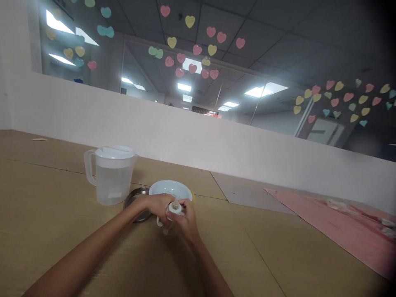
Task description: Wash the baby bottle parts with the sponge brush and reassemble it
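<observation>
Bottle [174,209] with a white ring [171,209] and a soft, see-through tip [176,202] is in front of the person, over the tabletop [123,260], held by both hands; the left hand [158,205] bends in and curls around its side; the right hand [187,218] has its thumb and fingers closed around the ring, just under the tip; the tip points up; a small white loop [159,222] sticks out low on the left; the bottom is hard to see, so I cannot tell if it touches the tabletop; just behind the hands is a pale blue bowl [170,184], with something yellow [194,196] at its right edge; a shiny metal dish [131,198] is beside the bowl, partly hidden by the left arm [102,241]; near it, to the left, stands a big see-through jug [113,181] with a white lid [115,152]; far to the right lies a pink cloth [324,222]; a white wall [148,119] is at the back, and above it heart stickers [197,50] dot a window [235,57].
</observation>
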